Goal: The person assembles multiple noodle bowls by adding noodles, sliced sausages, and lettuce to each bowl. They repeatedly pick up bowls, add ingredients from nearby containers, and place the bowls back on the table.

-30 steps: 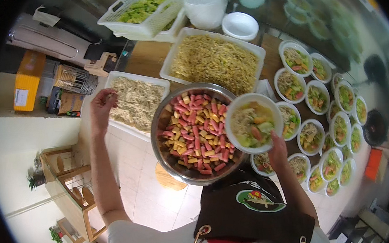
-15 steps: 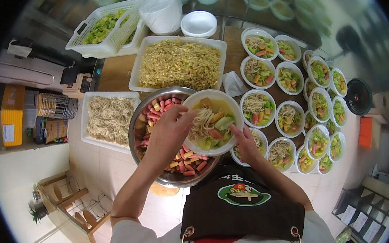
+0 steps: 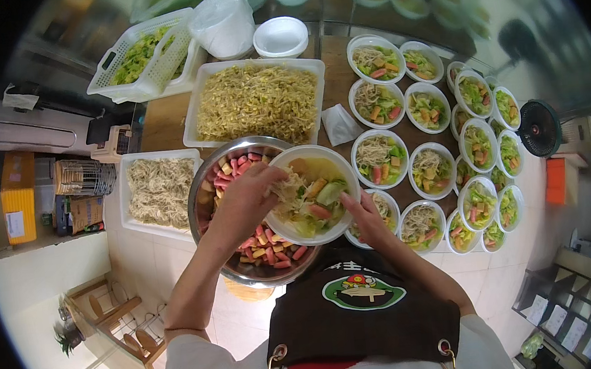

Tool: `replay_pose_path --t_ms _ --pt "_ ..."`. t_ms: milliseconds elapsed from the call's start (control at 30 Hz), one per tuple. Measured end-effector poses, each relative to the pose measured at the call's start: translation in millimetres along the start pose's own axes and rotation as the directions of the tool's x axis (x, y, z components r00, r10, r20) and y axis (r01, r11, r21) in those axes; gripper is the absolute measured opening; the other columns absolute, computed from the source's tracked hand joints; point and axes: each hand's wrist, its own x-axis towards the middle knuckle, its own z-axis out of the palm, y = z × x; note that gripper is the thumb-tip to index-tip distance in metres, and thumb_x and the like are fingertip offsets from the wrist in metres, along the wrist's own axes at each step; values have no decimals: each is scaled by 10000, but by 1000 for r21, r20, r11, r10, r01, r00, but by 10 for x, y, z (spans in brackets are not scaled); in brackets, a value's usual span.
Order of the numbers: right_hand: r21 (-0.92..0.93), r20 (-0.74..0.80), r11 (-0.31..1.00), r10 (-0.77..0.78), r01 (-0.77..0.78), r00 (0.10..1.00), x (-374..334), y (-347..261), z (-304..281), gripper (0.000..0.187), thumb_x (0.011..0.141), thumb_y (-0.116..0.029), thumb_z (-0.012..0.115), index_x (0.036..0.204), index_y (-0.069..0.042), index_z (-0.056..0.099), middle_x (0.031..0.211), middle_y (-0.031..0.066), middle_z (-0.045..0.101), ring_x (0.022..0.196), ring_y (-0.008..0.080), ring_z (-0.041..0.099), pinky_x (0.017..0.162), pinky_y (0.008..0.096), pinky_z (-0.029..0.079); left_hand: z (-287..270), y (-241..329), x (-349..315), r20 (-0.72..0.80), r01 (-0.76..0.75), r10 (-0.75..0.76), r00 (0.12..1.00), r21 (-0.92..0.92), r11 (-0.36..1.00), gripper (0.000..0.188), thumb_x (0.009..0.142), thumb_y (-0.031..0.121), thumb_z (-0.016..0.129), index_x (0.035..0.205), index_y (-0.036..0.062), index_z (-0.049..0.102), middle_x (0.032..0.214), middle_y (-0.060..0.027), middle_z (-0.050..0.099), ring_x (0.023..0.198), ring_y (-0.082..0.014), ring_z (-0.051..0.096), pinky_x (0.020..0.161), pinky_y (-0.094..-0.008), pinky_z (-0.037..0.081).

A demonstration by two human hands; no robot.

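My right hand grips the rim of a white plastic bowl, thumb over the edge. Inside are green leaves, a yellow-brown piece, a pink sausage piece and pale noodle-like strands. Reaching over the bowl's left side, my left hand has its fingers closed on a bunch of those strands; part of the bunch is hidden by the fingers. The bowl is held above the right part of a large steel basin, which holds pink and yellow sausage pieces.
A tray of pale strands lies left; a tray of bean sprouts sits behind the basin. Farther back are a white basket of chopped greens and stacked bowls. Several filled bowls, some stacked, crowd the right. A fan stands beyond.
The strands in the bowl have shifted left and bunched up at my left fingers, uncovering more leaves. My right hand still holds the bowl. The whole view has shifted slightly.
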Motion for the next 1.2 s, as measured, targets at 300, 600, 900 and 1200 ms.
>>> replay_pose_path --t_ms 300,600,900,1200 --pt "-48 -210 996 66 -78 975 -142 -162 -29 344 929 -209 460 1203 -2 437 1076 63 546 962 121 516 830 264 431 362 96 43 37 -203 208 978 428 881 294 722 19 572 1015 24 548 970 -109 554 900 -279 553 749 -359 478" --pt "317 -323 945 24 84 946 158 134 -781 404 930 -208 425 1276 -30 315 1196 120 486 1055 218 543 851 345 493 386 245 243 -191 -119 166 968 236 964 128 738 67 631 846 39 568 852 -85 543 759 -265 560 615 -359 460" --pt "133 -515 972 -98 192 852 872 42 -1722 326 937 -208 424 1218 -45 393 1143 101 527 946 202 596 769 339 538 456 -106 41 -215 86 -78 973 31 996 101 765 33 627 801 14 534 766 -90 524 652 -223 547 566 -311 436" --pt "-104 -692 987 -158 119 705 1074 177 -2055 287 890 -245 528 1086 -40 478 882 63 599 665 124 602 482 237 486 573 -220 66 -182 97 -94 979 7 995 102 753 7 619 803 2 530 756 -102 525 649 -229 556 572 -310 436"
